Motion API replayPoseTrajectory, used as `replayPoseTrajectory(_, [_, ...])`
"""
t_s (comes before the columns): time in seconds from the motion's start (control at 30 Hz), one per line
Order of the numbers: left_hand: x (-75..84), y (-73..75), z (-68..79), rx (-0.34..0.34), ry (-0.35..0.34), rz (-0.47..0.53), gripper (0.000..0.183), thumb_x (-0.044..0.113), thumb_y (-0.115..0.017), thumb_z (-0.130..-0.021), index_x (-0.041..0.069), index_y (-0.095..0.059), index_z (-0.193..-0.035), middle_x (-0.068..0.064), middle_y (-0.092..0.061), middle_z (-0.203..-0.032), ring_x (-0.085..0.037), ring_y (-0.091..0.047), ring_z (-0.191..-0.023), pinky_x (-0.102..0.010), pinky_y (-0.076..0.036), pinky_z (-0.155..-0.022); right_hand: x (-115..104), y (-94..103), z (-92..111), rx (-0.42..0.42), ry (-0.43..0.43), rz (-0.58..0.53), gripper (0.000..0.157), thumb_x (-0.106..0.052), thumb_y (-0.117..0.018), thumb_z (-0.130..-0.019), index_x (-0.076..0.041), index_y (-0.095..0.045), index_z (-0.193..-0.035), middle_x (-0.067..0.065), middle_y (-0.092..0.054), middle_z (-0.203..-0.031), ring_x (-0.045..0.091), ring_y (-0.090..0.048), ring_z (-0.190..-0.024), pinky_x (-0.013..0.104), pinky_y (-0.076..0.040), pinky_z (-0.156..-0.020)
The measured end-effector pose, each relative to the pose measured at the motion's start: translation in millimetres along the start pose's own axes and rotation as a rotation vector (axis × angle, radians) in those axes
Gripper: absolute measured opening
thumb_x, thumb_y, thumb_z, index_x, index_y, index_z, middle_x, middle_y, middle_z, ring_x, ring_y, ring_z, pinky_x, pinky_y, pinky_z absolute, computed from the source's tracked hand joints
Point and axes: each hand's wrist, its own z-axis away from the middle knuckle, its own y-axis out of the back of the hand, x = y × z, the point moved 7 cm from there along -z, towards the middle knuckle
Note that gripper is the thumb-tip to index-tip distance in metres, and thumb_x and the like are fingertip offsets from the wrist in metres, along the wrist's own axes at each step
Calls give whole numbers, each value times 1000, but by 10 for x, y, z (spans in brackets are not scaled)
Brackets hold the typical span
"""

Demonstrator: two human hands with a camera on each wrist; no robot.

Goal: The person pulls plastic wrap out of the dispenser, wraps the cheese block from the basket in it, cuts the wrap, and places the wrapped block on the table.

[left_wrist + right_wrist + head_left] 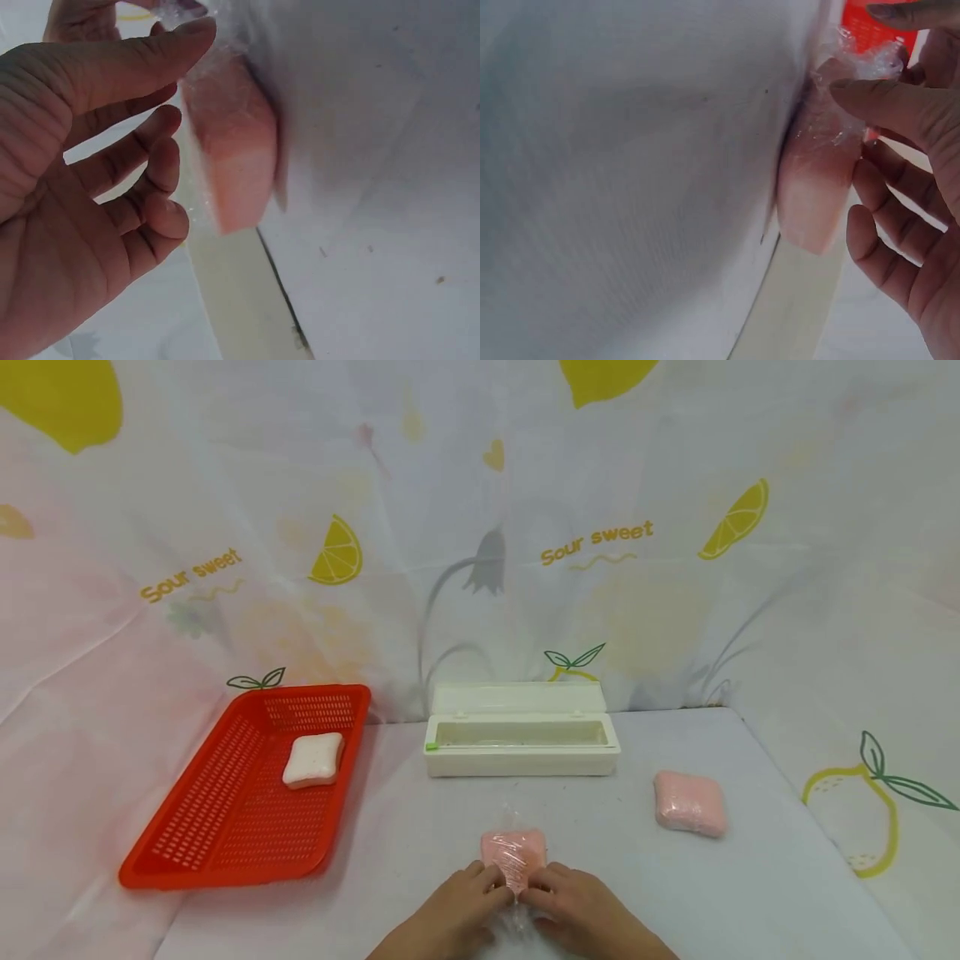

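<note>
A pink bread-slice-shaped block [516, 847] lies on the white table in front of me, covered in clear cling film [513, 858]. My left hand [459, 906] pinches the film at the block's near edge, thumb against the fingers. Opposite it, my right hand [579, 906] pinches the film on the other side. In the left wrist view, crumpled film [217, 56] gathers under the thumb beside the block [238, 150]. The right wrist view shows bunched film [844, 112] under the right thumb, above the bare-looking end of the block [810, 210].
A red plastic basket [333, 852] stands at the left with a white slice-shaped block [313, 758] inside. At the back, a white long box [521, 764] has its lid raised. Another pink block [690, 803], shiny with film, lies at the right. A printed cloth [480, 468] hangs behind.
</note>
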Motion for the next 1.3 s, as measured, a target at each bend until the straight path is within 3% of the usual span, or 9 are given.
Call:
replayPoseTrajectory(0.23, [91, -176, 0, 43, -12, -214, 29, 32, -78, -76, 20, -65, -98, 7, -48, -91, -9, -42, -75, -14, -23, -55, -5, -71, 20, 3, -17, 23, 29, -20, -84, -72, -22, -67, -95, -9, -54, -91, 6, -49, -74, 14, -40, -63])
replayPoseTrajectory(0.33, [99, -229, 6, 28, -2, -226, 35, 52, -71, -79, 22, -65, -96, 8, -48, -90, -9, -42, -76, -15, -24, -55, -2, -98, 37, -26, -43, 18, 28, -23, -83, -73, -23, -67, -96, -9, -55, -92, 6, -50, -76, 16, -42, -64])
replayPoseTrajectory(0.43, [85, -229, 22, 12, 26, -175, 45, 65, -66, -77, 23, -65, -96, 8, -49, -93, -8, -43, -79, -15, -25, -57, 4, -94, 51, -52, -70, -6, 28, -23, -84, -74, -23, -67, -97, -9, -55, -95, 6, -50, -78, 16, -43, -67])
replayPoseTrajectory(0.57, [67, -163, 36, 7, 71, -92, 31, 47, -72, -82, 25, -63, -101, 7, -51, -95, -8, -44, -81, -15, -26, -60, 11, -63, 59, -61, -99, -67, 29, -22, -83, -76, -23, -66, -100, -8, -55, -100, 5, -51, -82, 16, -44, -71])
replayPoseTrajectory(0.7, [58, -96, 39, 56, 120, -34, 30, 18, -78, -74, 24, -62, -98, 7, -56, -92, -8, -47, -78, -15, -28, -60, 16, -49, 56, -62, -123, -108, 30, -24, -81, -79, -22, -64, -104, -10, -56, -103, 5, -53, -84, 17, -45, -74])
replayPoseTrajectory(0.8, [42, -74, 33, 100, 166, -5, 32, 11, -79, -70, 22, -60, -93, 8, -59, -87, -9, -50, -73, -15, -29, -57, 23, -55, 41, -38, -135, -106, 26, -24, -78, -84, -21, -64, -105, -11, -58, -100, 3, -54, -82, 16, -45, -73])
replayPoseTrajectory(0.93, [-5, -90, -6, 97, 241, 27, 22, 10, -75, -80, 18, -60, -95, 7, -56, -78, -7, -49, -64, -16, -32, -52, 63, -60, -3, 17, -178, -111, 16, -16, -73, -88, -18, -61, -98, -13, -56, -86, -2, -49, -71, 11, -42, -66])
replayPoseTrajectory(1.1, [-107, -87, -69, 110, 328, 135, 12, 9, -65, -92, 14, -55, -90, 9, -47, -70, -2, -37, -57, -16, -32, -50, 161, -62, -81, 41, -323, -185, 13, -12, -68, -92, -17, -56, -90, -17, -47, -74, -6, -38, -63, 9, -37, -56])
replayPoseTrajectory(1.3, [-232, -89, -129, 133, 419, 224, 17, 9, -66, -92, 14, -54, -81, 10, -40, -71, 0, -31, -56, -15, -29, -49, 317, -112, -139, -43, -559, -285, 18, -17, -67, -95, -18, -55, -82, -18, -42, -67, -4, -37, -57, 16, -35, -50])
